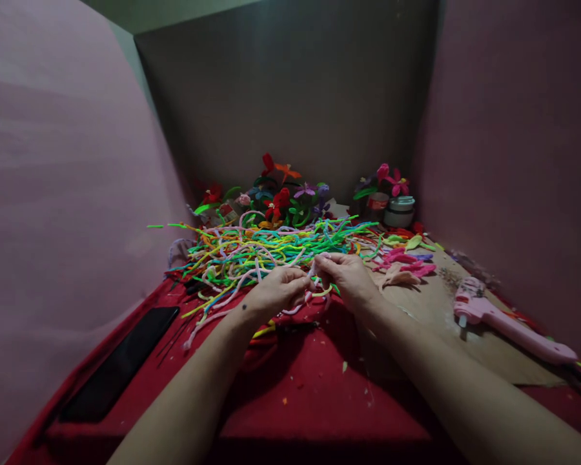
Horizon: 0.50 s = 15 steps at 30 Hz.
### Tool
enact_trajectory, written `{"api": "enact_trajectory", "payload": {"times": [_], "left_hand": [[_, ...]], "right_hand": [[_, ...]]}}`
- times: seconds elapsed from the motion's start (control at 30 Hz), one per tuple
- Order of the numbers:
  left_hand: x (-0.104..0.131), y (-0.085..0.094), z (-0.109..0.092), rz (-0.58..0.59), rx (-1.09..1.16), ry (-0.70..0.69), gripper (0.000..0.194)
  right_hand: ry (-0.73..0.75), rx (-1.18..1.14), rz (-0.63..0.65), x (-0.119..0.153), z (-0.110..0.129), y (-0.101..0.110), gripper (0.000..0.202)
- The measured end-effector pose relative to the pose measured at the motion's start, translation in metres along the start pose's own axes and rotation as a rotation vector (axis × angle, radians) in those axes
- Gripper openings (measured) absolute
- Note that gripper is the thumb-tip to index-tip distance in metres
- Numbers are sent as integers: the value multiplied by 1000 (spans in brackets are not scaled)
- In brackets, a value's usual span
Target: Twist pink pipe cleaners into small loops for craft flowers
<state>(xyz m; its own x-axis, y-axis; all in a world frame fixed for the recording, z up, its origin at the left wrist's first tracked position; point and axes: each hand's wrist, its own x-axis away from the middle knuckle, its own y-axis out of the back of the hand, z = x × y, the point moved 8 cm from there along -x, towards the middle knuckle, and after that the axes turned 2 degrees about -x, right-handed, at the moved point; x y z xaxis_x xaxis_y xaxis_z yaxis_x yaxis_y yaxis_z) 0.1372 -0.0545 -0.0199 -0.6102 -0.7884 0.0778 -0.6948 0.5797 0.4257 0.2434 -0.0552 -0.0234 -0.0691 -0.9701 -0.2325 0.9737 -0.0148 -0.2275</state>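
Note:
Close together over the red cloth (319,400), my two hands pinch a pale lilac-pink pipe cleaner (312,270). My left hand (281,289) has thumb and fingers closed on its lower part. The fingers of my right hand (347,278) are closed at its upper end. Its exact shape between the fingertips is too small to make out. Right behind the hands lies a tangled heap of pipe cleaners (252,248) in green, yellow, pink and blue. A short pale yellow piece (322,293) shows just below the fingers.
A black phone (121,361) lies at the left. On a cardboard sheet (430,336) at the right rest a pink glue gun (513,326) and pink fuzzy petals (404,261). Fuzzy flowers (277,203) and a lidded jar (399,211) stand at the back. Pink walls flank both sides.

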Motion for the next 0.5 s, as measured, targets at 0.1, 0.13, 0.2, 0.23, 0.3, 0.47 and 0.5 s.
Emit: {"api": "enact_trajectory", "payload": {"times": [0.1, 0.13, 0.2, 0.23, 0.3, 0.47, 0.5], "left_hand": [[-2, 2, 5, -4, 30, 22, 27], [-3, 4, 6, -22, 45, 30, 27], [-5, 8, 11, -60, 80, 53, 27], [-6, 8, 13, -71, 96, 68, 27], [-7, 8, 16, -69, 134, 90, 27], [-9, 4, 19, -58, 196, 76, 24], [-8, 4, 17, -58, 180, 65, 25]], "right_hand": [[3, -5, -31, -1, -2, 2, 33], [2, -10, -53, -1, -3, 4, 34], [5, -27, -121, -2, -3, 10, 35], [12, -36, -153, -3, -3, 13, 35], [24, -69, -187, -5, -2, 18, 34], [34, -119, -125, -9, 0, 16, 24], [54, -96, -114, -8, 2, 15, 21]]}}
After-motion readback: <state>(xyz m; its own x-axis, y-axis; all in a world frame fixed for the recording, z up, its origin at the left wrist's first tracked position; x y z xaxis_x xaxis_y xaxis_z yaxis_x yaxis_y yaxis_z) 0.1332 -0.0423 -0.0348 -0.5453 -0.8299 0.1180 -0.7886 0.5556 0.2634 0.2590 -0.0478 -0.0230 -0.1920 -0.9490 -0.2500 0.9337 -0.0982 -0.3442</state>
